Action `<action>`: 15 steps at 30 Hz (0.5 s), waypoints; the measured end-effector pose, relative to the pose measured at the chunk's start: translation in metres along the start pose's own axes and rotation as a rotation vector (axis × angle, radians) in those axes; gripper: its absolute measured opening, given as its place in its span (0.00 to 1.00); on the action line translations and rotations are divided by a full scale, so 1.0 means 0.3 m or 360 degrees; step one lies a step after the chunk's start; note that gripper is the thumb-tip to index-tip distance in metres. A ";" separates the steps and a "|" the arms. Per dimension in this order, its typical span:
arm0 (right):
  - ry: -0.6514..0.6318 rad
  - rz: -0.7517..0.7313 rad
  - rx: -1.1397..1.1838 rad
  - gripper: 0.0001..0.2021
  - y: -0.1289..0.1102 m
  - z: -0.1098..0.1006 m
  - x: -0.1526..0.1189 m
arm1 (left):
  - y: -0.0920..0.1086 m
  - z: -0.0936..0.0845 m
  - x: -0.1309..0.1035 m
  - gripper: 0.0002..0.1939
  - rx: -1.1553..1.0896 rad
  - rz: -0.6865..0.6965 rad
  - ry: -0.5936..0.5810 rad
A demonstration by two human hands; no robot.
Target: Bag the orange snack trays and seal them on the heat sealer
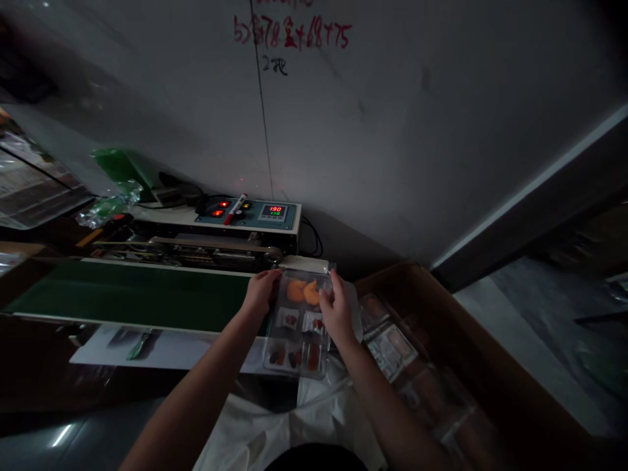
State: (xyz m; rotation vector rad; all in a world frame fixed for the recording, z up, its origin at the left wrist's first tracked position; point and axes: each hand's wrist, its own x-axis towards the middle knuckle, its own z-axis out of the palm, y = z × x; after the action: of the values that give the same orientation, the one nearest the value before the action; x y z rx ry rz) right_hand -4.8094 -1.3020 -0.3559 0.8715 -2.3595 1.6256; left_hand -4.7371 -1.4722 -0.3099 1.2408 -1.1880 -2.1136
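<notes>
A clear plastic tray pack point(299, 327) with several compartments is held at the right end of the green conveyor belt point(161, 294). Orange pieces lie in its far compartments, small wrapped packets in the middle and dark reddish pieces in the near ones. My left hand point(261, 291) grips the pack's upper left edge, its fingertips partly hidden. On the right side, my right hand point(338, 311) has its thumb over the pack and its fingers around the edge. Behind the pack stands the band sealer point(275, 226), its display lit.
To the right, a cardboard box point(417, 278) contains several similar clear packs point(392, 347). A red and white marker point(236, 209) rests on the sealer's panel. Green material point(120, 167) lies at the back left. Handwriting marks the wall point(373, 144). Below the belt is a white sheet point(171, 350).
</notes>
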 end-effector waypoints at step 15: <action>-0.0031 0.0078 0.0096 0.21 -0.056 0.155 0.012 | 0.066 -0.102 0.032 0.15 0.0030 0.0128 0.0165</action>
State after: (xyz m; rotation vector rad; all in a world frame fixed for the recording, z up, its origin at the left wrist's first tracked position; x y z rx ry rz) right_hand -4.7939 -1.3491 -0.3596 0.8502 -2.3741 1.7233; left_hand -4.7172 -1.5040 -0.3054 1.2732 -1.1949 -1.9602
